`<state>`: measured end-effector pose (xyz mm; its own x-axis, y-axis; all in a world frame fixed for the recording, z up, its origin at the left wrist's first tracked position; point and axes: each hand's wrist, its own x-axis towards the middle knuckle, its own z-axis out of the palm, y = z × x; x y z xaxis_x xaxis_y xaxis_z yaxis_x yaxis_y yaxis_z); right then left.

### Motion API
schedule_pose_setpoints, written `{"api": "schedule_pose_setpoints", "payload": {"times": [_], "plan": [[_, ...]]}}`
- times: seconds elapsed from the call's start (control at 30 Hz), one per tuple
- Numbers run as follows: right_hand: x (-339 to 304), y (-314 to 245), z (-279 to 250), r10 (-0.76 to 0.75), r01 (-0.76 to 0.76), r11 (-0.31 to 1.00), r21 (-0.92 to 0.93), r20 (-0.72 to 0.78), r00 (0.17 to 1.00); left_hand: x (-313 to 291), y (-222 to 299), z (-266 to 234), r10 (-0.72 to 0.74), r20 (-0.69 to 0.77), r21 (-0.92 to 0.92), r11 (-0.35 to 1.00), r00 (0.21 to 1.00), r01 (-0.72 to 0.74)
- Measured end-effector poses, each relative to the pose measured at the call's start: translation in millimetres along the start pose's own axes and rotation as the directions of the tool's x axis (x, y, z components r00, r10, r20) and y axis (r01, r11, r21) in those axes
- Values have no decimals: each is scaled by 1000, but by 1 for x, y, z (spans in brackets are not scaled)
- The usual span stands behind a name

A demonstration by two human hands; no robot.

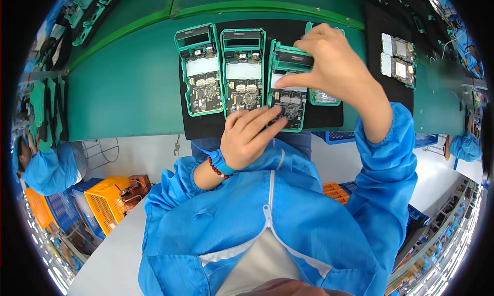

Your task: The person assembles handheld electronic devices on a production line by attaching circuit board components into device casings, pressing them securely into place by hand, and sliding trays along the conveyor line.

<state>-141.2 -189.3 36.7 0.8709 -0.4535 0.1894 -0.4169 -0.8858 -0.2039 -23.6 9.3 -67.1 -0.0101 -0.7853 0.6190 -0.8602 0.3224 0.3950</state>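
Three green plastic housings with dark circuit boards and pale label areas lie in a row: a left one [204, 93], a middle one [244, 85] and a right one [289, 101]. My left hand [248, 135] rests with fingers stretched out on the lower end of the right housing. Bent over that housing's upper end is my right hand [334, 64], thumb on the board side and fingers curled round the top frame. A fourth green housing [323, 97] lies behind my right hand, mostly hidden by it.
A black mat [198, 127] lies under the housings on the green table [128, 90]. Loose circuit boards [399, 60] lie on another dark mat at the right. Yellow crates [105, 203] and blue crates stand at the lower left. People in blue sleeves sit at both sides.
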Motion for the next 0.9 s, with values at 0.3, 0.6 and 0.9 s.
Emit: {"api": "schedule_pose_setpoints", "payload": {"times": [0.3, 0.6, 0.9], "plan": [[3, 38, 65, -159, 93, 970, -226, -292, 943, 4, 0, -4, 25, 252, 92, 995, 967, -49], [-13, 23, 46, 268, -138, 776, 616, -123, 956, 18, 6, 9, 118, 243, 86, 986, 963, -143], [-104, 10, 47, 489, -82, 573, 815, -260, 833, 29, 12, -24, -2, -13, -252, 968, 1000, -1]]}}
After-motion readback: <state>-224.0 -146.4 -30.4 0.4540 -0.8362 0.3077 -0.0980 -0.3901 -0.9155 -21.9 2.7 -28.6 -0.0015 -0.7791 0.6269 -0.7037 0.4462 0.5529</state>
